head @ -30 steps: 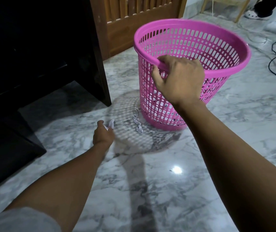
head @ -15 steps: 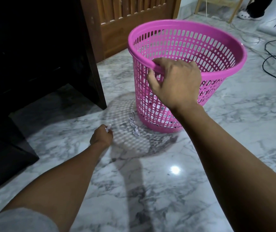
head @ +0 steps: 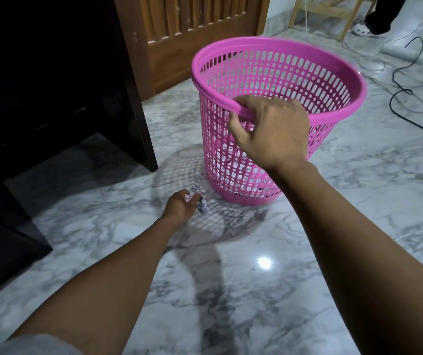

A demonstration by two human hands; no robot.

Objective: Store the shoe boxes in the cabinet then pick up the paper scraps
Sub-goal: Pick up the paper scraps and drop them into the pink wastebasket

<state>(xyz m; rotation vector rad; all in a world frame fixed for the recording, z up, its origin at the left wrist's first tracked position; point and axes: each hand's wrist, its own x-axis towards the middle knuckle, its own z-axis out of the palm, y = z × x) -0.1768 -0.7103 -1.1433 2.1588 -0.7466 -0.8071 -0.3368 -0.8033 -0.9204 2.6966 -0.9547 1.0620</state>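
A pink plastic mesh basket [head: 333, 80] stands tilted on the marble floor, with crumpled paper visible through its lower wall. My right hand [head: 269, 129] grips its near rim, fingers curled over the edge. Down on the floor, my left hand [head: 179, 207] holds a white paper scrap [head: 188, 198] in its curled fingers. It reaches a crumpled grey-white scrap [head: 202, 205] that lies just left of the basket's base, and another small scrap [head: 196, 186] lies a little farther back.
A dark wooden cabinet [head: 51, 80] fills the left side, one leg close to the basket. A slatted wooden door [head: 200, 29] stands behind. A black cable [head: 407, 93] trails on the floor at right. A person's foot [head: 364, 29] and a wooden stool leg are far back.
My left hand, holding a white scrap, has slid right across the floor to the crumpled scraps by the basket. My right hand keeps its grip on the rim.
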